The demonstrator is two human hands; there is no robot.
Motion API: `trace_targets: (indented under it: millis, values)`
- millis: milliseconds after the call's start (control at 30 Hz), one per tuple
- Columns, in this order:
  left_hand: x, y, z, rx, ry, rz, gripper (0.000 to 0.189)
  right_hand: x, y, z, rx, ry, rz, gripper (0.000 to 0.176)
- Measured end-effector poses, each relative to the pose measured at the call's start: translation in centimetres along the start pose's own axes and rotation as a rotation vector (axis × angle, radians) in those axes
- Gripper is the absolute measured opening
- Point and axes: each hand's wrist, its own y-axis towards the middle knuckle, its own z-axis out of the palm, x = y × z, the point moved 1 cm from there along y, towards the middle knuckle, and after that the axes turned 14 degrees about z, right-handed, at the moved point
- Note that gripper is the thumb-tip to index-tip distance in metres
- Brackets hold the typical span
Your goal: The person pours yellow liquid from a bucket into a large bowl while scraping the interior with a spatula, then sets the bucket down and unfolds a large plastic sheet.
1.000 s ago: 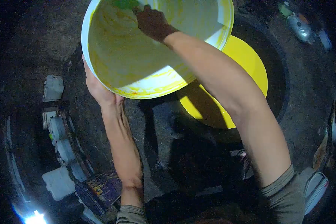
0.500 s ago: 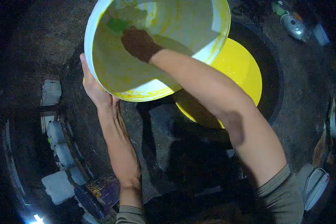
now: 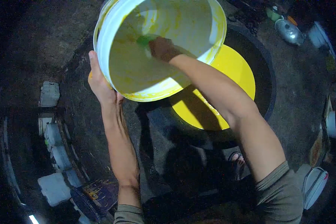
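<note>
A large white bucket (image 3: pixel 105 56), smeared inside with yellow, is tilted with its mouth toward me. My left hand (image 3: pixel 100 84) grips it at the lower left, fingers hidden behind the wall and thumb along the side. Inside the bucket, in shadow, my right hand (image 3: pixel 162 49) is closed on a green object (image 3: pixel 145 40) whose kind I cannot make out. It lies near the bucket's inner wall. Below the bucket, bright yellow liquid (image 3: pixel 237 74) fills the middle of a wide dark pan (image 3: pixel 267 74). My right forearm passes over the liquid.
Egg cartons (image 3: pixel 50 93) stand along the left, by a dark purple bag (image 3: pixel 97 198). A shiny metal lid (image 3: pixel 289 31) lies at the upper right. A light-coloured case (image 3: pixel 315 188) is at the lower right. A sandalled foot (image 3: pixel 237 158) shows below the pan.
The bucket has tilted and shifted slightly right. My right hand, with the green object, has moved right and a little down inside it. More of the yellow liquid is visible.
</note>
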Motion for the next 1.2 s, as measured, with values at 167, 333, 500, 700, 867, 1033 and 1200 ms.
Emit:
trace_targets:
  millis: [167, 333, 500, 700, 867, 1033, 1200]
  values:
    - [-0.4, 0.2, -0.2, -0.004, 0.027, 0.005, 0.044, -2.6, 3.8, -5.4, 0.254, 0.050, -0.013, 0.021]
    - [-0.5, 0.0, 1.1, -0.039, 0.100, 0.017, 0.046, -2.6, 4.9, -3.0, 0.146, -0.086, -0.066, 0.016]
    - [0.5, -1.2, 1.2, 0.024, 0.017, -0.021, 0.045, -1.5, 5.2, 2.8, 0.092, 0.044, -0.149, 0.015]
    - [0.3, -1.1, 1.1, -0.014, 0.031, 0.006, 0.045, 4.0, 3.5, 4.4, -0.290, 0.080, -0.335, 0.014]
    - [2.0, -1.2, -0.8, -0.130, 0.101, 0.098, 0.044, 4.3, 1.0, 1.7, 0.114, 0.821, -0.115, 0.017]
    - [1.5, 1.3, -4.0, -0.168, 0.042, 0.190, 0.046, -2.2, -10.5, -15.8, 0.525, 1.198, 0.396, 0.028]
    - [0.4, 4.6, -13.1, -0.278, 0.063, 0.107, 0.046, -11.9, -24.3, -25.9, 0.168, 0.735, 0.154, 0.035]
